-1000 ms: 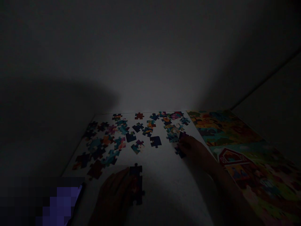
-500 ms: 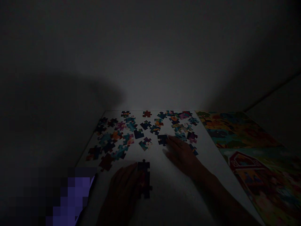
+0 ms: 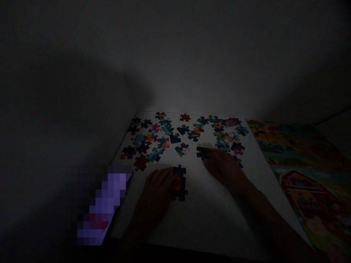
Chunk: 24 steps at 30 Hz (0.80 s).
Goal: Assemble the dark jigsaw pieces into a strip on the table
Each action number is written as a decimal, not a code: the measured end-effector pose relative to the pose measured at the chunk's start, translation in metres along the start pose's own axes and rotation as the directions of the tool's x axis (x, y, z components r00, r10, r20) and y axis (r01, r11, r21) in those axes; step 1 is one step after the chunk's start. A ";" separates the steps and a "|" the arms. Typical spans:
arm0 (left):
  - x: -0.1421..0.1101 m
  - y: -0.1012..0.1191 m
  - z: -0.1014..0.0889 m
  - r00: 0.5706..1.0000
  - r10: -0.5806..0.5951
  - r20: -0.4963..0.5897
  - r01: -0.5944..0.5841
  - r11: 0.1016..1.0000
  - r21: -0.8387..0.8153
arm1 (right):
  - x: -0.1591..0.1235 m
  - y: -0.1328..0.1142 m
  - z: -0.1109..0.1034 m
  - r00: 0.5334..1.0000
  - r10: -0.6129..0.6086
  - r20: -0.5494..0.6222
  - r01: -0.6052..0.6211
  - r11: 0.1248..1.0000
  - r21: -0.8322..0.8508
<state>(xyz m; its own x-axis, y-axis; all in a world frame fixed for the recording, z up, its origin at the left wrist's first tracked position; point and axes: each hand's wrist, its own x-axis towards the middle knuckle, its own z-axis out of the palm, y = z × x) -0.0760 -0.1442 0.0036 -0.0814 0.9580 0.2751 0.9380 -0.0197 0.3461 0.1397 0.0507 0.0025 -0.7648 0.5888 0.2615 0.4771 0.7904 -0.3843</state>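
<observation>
The scene is very dark. My left hand (image 3: 159,186) rests on a white board (image 3: 214,215) with its fingers against a small joined block of dark puzzle pieces (image 3: 178,183). My right hand (image 3: 222,167) reaches across the board, and its fingertips pinch a single dark blue puzzle piece (image 3: 201,152). Beyond both hands, several loose colourful puzzle pieces (image 3: 164,133) lie scattered over the far half of the board.
A large colourful picture sheet with a red barn (image 3: 301,160) lies to the right of the board. A blurred purple object (image 3: 105,202) sits at the board's left edge. A plain wall rises behind the board.
My right hand moved left from the pieces at the right edge and took hold of the dark blue piece. The view shifted, so everything sits further right and higher.
</observation>
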 end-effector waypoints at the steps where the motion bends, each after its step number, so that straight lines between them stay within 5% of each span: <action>1: 0.000 0.000 0.000 1.000 0.009 -0.002 -0.009 1.000 0.001 | 0.000 -0.001 -0.001 1.000 0.000 -0.004 0.000 1.000 0.004; 13: -0.001 -0.010 0.006 0.995 0.063 -0.073 -0.060 0.997 0.042 | -0.002 0.006 -0.009 0.998 0.046 -0.047 -0.035 0.975 0.221; 24: 0.000 -0.013 0.006 0.992 0.087 -0.094 -0.081 0.995 0.064 | 0.001 0.002 -0.009 0.999 0.034 -0.011 -0.034 0.999 -0.003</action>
<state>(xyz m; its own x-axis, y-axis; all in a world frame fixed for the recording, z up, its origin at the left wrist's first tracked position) -0.0859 -0.1420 -0.0065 -0.0310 0.9213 0.3876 0.9611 -0.0791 0.2648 0.1437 0.0546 0.0105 -0.7430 0.6175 0.2582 0.5044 0.7701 -0.3904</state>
